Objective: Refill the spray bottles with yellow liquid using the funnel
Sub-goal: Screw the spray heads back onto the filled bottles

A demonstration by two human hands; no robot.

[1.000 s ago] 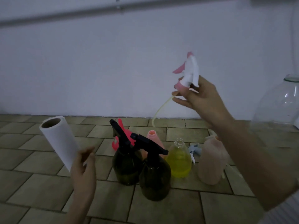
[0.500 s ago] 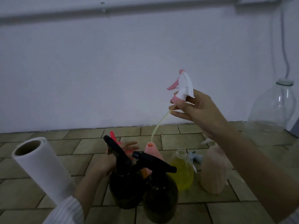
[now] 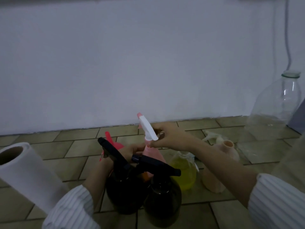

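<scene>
Now my right hand (image 3: 166, 136) pinches the white spray head (image 3: 147, 129) atop the pink bottle (image 3: 152, 152), which my left hand (image 3: 130, 150) grips at nine o'clock; I'd twist gently, keeping it upright.

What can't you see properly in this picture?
Head view only:
- Left hand: fingers hidden behind the black spray heads.
- Pink bottle: lower body hidden by the dark bottles.
- Paper roll: cut off at the left edge.
- Clear jug: blurry, contents unclear.
</scene>
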